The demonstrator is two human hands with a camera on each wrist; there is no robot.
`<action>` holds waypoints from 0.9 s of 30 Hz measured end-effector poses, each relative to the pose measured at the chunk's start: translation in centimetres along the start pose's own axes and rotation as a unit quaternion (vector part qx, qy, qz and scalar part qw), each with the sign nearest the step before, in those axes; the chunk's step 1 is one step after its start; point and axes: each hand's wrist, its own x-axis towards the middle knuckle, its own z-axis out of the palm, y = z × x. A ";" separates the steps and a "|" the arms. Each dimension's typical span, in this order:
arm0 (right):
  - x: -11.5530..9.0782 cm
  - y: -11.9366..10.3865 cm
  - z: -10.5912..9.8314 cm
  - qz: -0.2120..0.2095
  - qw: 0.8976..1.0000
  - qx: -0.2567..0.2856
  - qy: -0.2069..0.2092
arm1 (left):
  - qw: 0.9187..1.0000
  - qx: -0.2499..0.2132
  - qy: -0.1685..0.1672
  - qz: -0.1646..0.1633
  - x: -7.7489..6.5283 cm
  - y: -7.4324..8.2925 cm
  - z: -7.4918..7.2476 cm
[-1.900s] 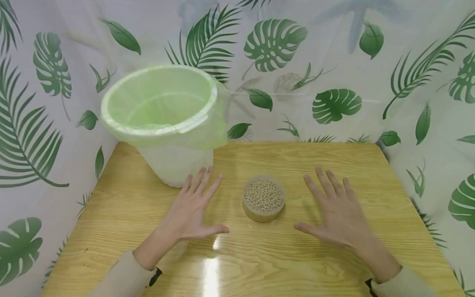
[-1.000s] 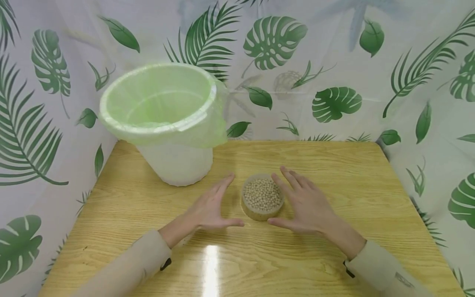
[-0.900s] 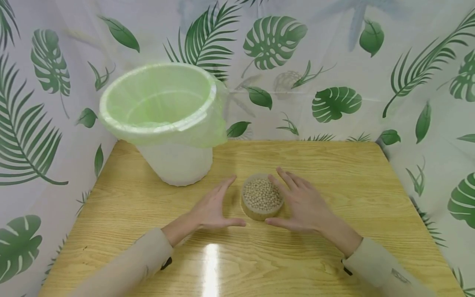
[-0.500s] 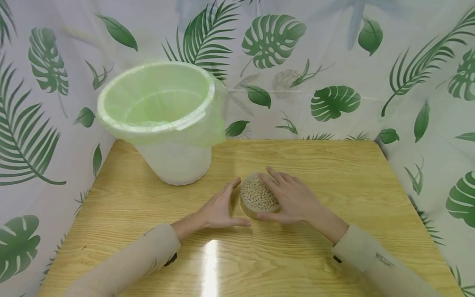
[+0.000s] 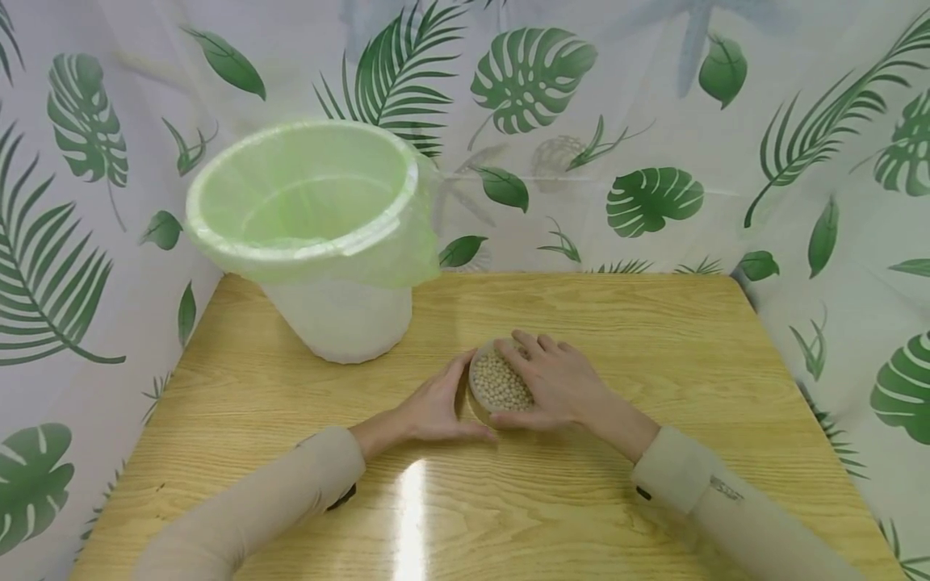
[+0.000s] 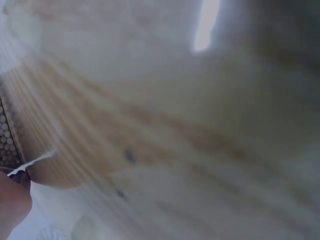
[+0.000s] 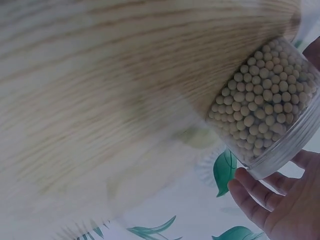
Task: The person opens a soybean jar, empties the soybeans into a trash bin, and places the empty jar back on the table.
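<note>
A short, round, clear jar (image 5: 479, 403) full of small pale round beans (image 5: 500, 382) stands upright on the table between the two hands. My right hand (image 5: 555, 387) curves around its right side, thumb across the front and fingers over the far rim. In the right wrist view, the relaxed fingers (image 7: 255, 197) lie close by the clear rim, and the palm is apart from it. On the left side my left hand (image 5: 439, 407) makes a loose C, its index fingertip right at the rim and its thumb in front. The left wrist view shows only a sliver of beans (image 6: 6, 137).
A white bucket (image 5: 349, 323) lined with a thin green bag (image 5: 407, 242) stands at the back left of the wooden table (image 5: 617, 500). A leaf-patterned curtain (image 5: 567, 161) hangs along the back and both sides.
From spread wide apart, both hands have moved inward to either side of the jar, the right one now covering part of its top. The jar itself has stayed in place.
</note>
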 end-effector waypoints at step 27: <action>1.3 0.7 0.7 -0.041 0.999 0.002 0.021 | 0.999 -0.034 0.018 -0.009 2.2 -0.3 0.5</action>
